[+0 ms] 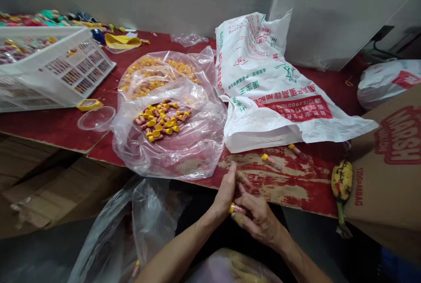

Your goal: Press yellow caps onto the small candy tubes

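Just off the table's front edge, my right hand [259,219] is closed around a small clear tube [239,209] with a yellow cap and pinkish contents. My left hand [224,193] meets it from the left, its fingers stretched out and the palm beside the capped end. Part of the left fingers is hidden behind the right hand. Beyond my hands, two similar tubes [272,160] lie on the worn red table [286,186]. To the left, a pile of yellow-capped tubes [161,121] rests on a clear plastic bag [197,151], with many more yellow pieces [154,72] inside the bag.
A white printed sack [263,86] lies behind the loose tubes. On the left stand a white slotted basket [79,68] and a clear round lid [96,118]. A spotted banana [342,182] sits against a cardboard box [388,178] at right. Clear plastic [151,213] hangs below the table.
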A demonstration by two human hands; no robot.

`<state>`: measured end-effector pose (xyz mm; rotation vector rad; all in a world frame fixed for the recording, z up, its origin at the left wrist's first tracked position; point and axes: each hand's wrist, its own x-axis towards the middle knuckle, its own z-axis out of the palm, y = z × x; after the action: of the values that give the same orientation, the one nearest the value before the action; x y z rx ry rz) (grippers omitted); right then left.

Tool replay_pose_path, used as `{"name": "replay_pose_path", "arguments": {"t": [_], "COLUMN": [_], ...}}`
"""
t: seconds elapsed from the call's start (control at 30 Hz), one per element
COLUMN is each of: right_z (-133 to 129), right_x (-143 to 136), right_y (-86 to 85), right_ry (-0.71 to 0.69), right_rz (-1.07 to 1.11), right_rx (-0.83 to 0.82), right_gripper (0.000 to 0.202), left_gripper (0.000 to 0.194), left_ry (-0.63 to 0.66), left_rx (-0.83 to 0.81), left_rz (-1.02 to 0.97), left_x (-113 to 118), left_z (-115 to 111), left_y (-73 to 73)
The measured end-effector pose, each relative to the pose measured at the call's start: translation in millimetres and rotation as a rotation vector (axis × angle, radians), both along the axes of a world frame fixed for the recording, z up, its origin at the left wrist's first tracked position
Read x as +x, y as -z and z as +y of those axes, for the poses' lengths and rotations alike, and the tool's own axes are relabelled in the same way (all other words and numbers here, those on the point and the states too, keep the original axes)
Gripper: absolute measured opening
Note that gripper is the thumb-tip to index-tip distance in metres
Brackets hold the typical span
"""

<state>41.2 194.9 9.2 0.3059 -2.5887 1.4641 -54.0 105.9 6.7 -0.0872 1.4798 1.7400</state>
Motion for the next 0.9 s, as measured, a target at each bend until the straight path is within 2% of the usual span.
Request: {"name": "replay_pose_path", "arguments": {"t": [0.13, 0.23, 0.3, 0.37, 0.43, 0.5, 0.57, 0.63, 0.7, 0.77, 0.83, 0.9], "right_z": [-8.6, -7.2, 6.1, 34.9, 76.4, 120.5, 156.5, 178.3, 184.9, 180.1, 170.2, 163.0], "right_x": [-0.6, -7.2, -8.6, -9.8, -15.4, -23.9, -30.6, -33.2, -32.6, -30.1, -28.8, -33.4], "right_y": [8.0, 10.4, 7.4, 5.6, 10.1, 21.1, 36.2, 52.3, 64.7, 68.1, 61.0, 48.0], "right_ry": [0.102, 0.127, 0.159, 0.321, 0.602, 0.781, 0.844, 0.827, 0.791, 0.775, 0.780, 0.783], "right_rz": [0.051, 0.056, 0.082, 0.141, 0.126, 0.005, -0.110, -0.104, 0.005, 0.122, 0.207, 0.275], "right_rx": [-0.026, -0.086, -0.061, 0.020, 0.144, 0.299, 0.456, 0.594, 0.726, 0.832, 0.858, 0.812], "right_gripper": [0.010, 0.013, 0.017, 0.020, 0.026, 0.037, 0.050, 0.058, 0.059, 0.054, 0.047, 0.040], "left_gripper": [0.067, 0.063, 0.058, 0.044, 0.027, 0.017, 0.016, 0.018, 0.020, 0.022, 0.022, 0.022], "left_ry": [-0.053, -0.077, -0.134, -0.220, -0.322, -0.404, -0.432, -0.434, -0.424, -0.379, -0.312, -0.236], "left_rx": [-0.080, -0.060, -0.013, -0.023, -0.175, -0.468, -0.757, -0.941, -1.059, -1.150, -1.179, -1.182], "left_rz": [0.159, 0.223, 0.339, 0.565, 0.855, 1.090, 1.211, 1.226, 1.214, 1.213, 1.226, 1.252], "left_x": [2.2, -1.9, -6.1, -16.8, -37.3, -65.6, -96.9, -126.7, -150.5, -166.0, -175.3, -185.5], "left_z": [1.8, 4.7, 3.1, -4.4, -21.1, -47.6, -79.5, -109.9, -133.4, -147.8, -155.1, -159.5], "left_y": [1.7, -2.2, -10.0, -17.6, -21.3, -19.9, -14.6, -7.9, -3.1, -1.7, -3.0, -3.7]}}
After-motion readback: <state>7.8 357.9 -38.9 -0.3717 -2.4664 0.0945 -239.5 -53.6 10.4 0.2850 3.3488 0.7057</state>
